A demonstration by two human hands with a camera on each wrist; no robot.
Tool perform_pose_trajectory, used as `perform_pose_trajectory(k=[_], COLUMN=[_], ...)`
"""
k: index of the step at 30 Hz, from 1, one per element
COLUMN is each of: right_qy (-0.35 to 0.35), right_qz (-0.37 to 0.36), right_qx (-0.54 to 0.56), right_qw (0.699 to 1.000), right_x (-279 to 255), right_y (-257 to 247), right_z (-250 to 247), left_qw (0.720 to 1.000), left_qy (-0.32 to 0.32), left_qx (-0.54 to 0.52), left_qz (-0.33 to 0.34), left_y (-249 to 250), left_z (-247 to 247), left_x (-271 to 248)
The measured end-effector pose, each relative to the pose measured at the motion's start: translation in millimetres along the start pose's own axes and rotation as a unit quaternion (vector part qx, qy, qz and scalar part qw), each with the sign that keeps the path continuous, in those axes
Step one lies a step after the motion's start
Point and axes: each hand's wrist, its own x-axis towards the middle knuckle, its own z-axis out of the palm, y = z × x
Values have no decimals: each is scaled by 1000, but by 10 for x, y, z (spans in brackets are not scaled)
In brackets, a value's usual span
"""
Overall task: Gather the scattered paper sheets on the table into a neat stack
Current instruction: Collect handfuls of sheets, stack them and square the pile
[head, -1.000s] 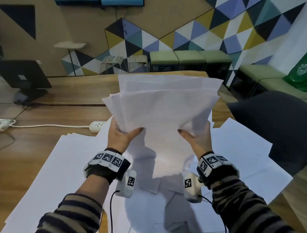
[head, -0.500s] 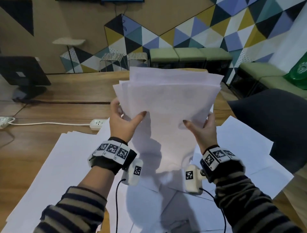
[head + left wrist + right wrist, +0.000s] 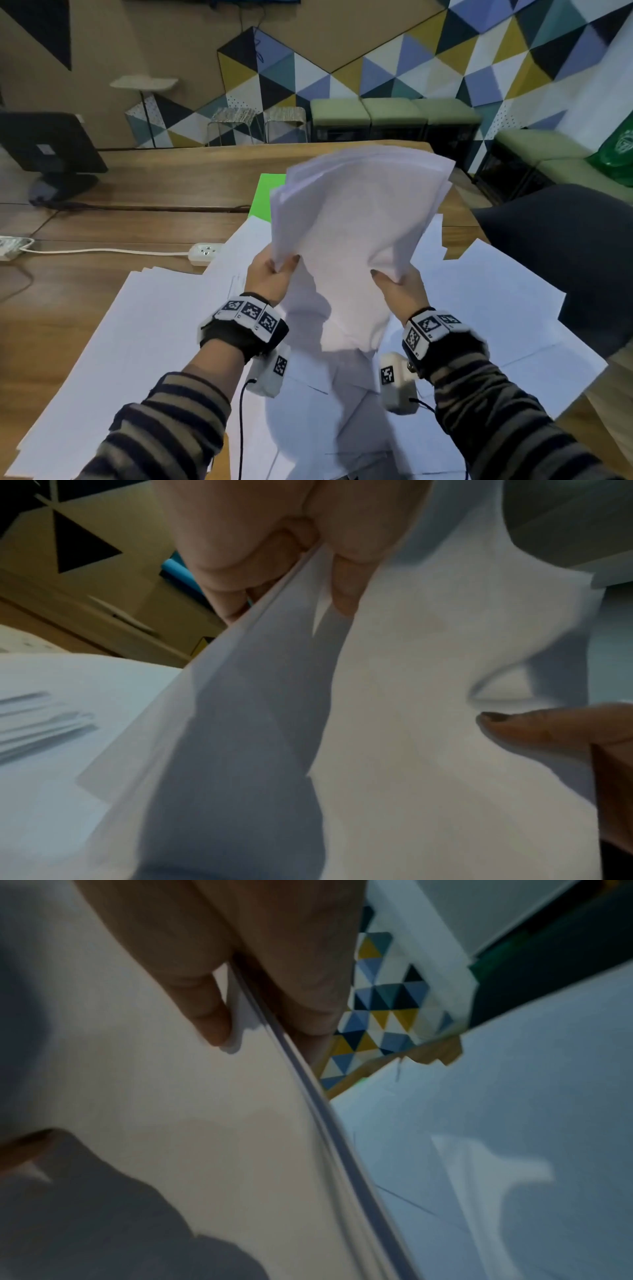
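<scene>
Tilted right since a moment ago, the bundle rises between both hands above the table
Left hand and right hand pinch its lower corners; squaring underway, next likely tapping edges level; loose sheets lie beneath

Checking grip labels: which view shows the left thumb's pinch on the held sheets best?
Left wrist: the left thumb presses the held sheets against the fingers, close up. Head view shows that pinch small, at the bundle's left edge. Right wrist view doesn't show it clearly.

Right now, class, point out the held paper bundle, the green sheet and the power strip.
held paper bundle (image 3: 352, 240), head view, middle of front sheet
green sheet (image 3: 265, 195), head view, visible middle
power strip (image 3: 204, 253), head view, top face
</scene>
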Motion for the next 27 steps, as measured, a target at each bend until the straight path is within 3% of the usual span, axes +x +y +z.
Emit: perform_pose_trajectory(k=[4, 6, 9, 13, 20, 27], right_qy=[21, 17, -85, -221, -302, -339], right_qz=[-62, -74, 6, 95, 152, 149], right_qx=[-8, 7, 4, -48, -112, -224], right_qw=[998, 997, 996, 969, 934, 901], right_x=[-184, -284, -392, -503, -695, -850], right_y=[-214, -312, -278, -118, 293, 280], right_z=[145, 309, 653, 1174, 2174, 2546], left_qw=[995, 994, 989, 954, 915, 902], left_qy=[87, 100, 78, 49, 64, 86], left_qx=[-10, 0, 125, 279, 334, 325], left_qz=[43, 48, -6, -97, -215, -271], left_y=[31, 8, -161, -496, -1195, -1534], left_z=[-241, -443, -802, -1278, -1956, -2237], left_x=[-12, 22, 85, 33, -105, -129])
